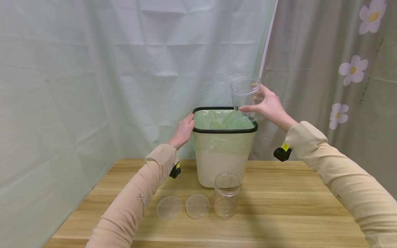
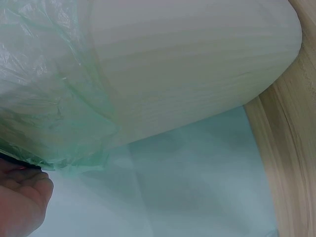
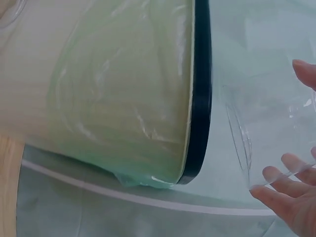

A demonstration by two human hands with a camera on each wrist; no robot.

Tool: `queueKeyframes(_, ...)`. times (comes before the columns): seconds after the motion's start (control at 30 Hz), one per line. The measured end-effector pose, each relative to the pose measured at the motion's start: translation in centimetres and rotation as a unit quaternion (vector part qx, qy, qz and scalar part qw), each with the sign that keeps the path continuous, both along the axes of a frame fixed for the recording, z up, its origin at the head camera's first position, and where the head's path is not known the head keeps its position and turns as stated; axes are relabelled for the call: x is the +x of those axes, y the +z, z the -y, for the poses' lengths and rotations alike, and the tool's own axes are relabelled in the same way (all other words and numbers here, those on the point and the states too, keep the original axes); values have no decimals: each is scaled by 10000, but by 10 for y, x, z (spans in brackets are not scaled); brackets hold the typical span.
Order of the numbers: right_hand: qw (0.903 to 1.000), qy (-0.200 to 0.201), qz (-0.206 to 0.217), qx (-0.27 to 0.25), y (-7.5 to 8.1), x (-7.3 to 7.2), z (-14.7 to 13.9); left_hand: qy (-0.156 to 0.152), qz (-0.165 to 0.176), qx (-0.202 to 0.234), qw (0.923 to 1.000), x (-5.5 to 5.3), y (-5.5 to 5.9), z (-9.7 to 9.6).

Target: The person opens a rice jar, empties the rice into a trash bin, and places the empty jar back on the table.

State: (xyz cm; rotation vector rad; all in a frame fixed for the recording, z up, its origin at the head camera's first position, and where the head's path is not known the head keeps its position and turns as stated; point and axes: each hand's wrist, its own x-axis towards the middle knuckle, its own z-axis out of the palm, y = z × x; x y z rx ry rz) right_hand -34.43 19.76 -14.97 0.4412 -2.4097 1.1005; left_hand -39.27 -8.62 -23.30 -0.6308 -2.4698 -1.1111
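Observation:
A cream trash bin (image 1: pixel 221 162) with a black rim stands on the table, lined with a thin green plastic bag (image 1: pixel 211 119) folded over its outside. At the bin's left side my left hand (image 1: pixel 184 130) grips the rim, its fingers curled there in the left wrist view. My right hand (image 1: pixel 270 106) holds a clear plastic jar (image 1: pixel 240 92) above the bin's right rear part, thumb on one side and fingers on the other. In the right wrist view that jar (image 3: pixel 271 133) appears beyond the black rim (image 3: pixel 200 98), apart from it.
A second clear jar (image 1: pixel 226 203) stands upright in front of the bin. Two clear round lids (image 1: pixel 169 207) lie flat to its left on the wooden table (image 1: pixel 288 213). Pale curtains (image 1: pixel 149 75) hang behind and at the sides, those on the right with white flowers.

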Motion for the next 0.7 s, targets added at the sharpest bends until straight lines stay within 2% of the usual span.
queueKeyframes(0.37,9954,270,338,-853,-7,17,-6,9,26,-55,10000,1,0,-1)
queueKeyframes(0.7,9909,467,444,-1179,-13,39,-14,14,-13,-22,10000,-1,0,0)
